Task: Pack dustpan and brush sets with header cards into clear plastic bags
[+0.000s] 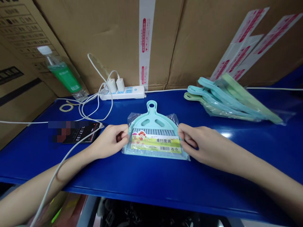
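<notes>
Both hands pinch a wrapped dustpan set (155, 134) by its sides, on the counter (151, 179).
The left hand (117, 140) and right hand (190, 138) each have thumb and fingers closed on a side edge, clear film included; the step in hand looks like steadying or squaring the packet, and the next move calls for an even grip on both sides, since the film may slip. The handle (151, 108) points away from the person, towards the power strip (127, 92); the long axis, judged as handle to wide lip, runs the same way, label face up. Farther out lie a phone (81, 132), left, and more wrapped dustpans (233, 94), right.
</notes>
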`<state>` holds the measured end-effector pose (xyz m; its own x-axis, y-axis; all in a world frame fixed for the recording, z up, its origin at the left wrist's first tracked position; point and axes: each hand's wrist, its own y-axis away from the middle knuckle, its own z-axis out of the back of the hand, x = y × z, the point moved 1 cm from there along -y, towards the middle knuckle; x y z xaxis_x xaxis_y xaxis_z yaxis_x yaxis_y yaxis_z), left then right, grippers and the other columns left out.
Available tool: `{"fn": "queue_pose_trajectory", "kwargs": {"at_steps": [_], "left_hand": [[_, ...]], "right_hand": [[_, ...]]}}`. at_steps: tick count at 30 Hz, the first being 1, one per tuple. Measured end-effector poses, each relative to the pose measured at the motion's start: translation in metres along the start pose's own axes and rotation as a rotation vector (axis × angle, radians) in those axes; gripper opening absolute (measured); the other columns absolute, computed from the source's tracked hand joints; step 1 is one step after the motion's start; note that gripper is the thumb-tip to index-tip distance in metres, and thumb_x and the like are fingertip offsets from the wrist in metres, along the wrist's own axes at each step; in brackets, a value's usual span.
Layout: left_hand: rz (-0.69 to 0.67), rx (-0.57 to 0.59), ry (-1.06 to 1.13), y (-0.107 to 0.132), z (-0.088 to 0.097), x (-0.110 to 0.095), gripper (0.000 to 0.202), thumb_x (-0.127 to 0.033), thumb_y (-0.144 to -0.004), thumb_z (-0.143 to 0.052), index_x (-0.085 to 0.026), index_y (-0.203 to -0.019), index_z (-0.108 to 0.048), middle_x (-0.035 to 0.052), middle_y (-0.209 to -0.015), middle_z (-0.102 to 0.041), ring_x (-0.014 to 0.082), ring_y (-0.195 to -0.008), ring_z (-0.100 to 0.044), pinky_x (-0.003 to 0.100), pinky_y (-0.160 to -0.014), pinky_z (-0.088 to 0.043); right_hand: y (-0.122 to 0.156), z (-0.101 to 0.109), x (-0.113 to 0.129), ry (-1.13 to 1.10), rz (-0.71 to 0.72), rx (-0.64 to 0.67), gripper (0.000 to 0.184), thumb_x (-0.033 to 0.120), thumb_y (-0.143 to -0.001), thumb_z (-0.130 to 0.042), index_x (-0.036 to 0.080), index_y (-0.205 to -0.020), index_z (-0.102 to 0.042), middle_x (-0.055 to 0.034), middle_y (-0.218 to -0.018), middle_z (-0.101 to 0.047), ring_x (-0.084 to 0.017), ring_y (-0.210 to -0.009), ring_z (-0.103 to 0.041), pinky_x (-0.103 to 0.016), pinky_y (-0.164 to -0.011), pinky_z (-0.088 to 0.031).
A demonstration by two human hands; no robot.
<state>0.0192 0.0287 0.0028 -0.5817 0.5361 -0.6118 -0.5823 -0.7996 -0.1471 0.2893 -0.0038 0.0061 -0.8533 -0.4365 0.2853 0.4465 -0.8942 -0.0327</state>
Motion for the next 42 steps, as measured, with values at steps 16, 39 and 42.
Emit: {"fn": "queue_pose_trajectory", "kwargs": {"at_steps": [16,39,42], "left_hand": [[-0.461,0.015,-0.660,0.008,-0.017,-0.011,0.037,-0.013,-0.092,-0.042,-0.026,-0.122,-0.060,0.0049,-0.087,-0.058,0.0191,-0.077,-0.052,0.031,-0.068,-0.043],[-0.432,-0.036,-0.722,0.010,0.007,-0.009,0.045,0.001,-0.083,-0.041,-0.026,-0.092,-0.075,0.0028,-0.075,-0.055,0.0159,-0.066,-0.047,0.025,-0.055,-0.039],[-0.392,-0.025,-0.666,0.010,0.008,-0.006,0.046,0.003,-0.082,-0.037,-0.024,-0.084,-0.075,0.0016,-0.069,-0.055,0.0147,-0.063,-0.049,0.024,-0.052,-0.037]], "right_hand": [[-0.002,-0.023,0.022,0.115,0.531,-0.231,0.028,0.023,-0.094,-0.050,0.015,-0.117,-0.065,-0.0051,-0.080,-0.063,-0.020,-0.074,-0.056,-0.033,-0.070,-0.042],[0.004,0.008,-0.010,-0.070,0.352,0.087,0.044,0.040,-0.101,-0.035,0.026,-0.085,-0.073,-0.0006,-0.066,-0.068,-0.017,-0.060,-0.054,-0.035,-0.067,-0.037],[0.004,0.014,-0.017,-0.138,0.289,0.143,0.056,0.053,-0.099,-0.033,0.025,-0.063,-0.065,0.0017,-0.053,-0.060,-0.015,-0.049,-0.051,-0.032,-0.057,-0.039]]}}
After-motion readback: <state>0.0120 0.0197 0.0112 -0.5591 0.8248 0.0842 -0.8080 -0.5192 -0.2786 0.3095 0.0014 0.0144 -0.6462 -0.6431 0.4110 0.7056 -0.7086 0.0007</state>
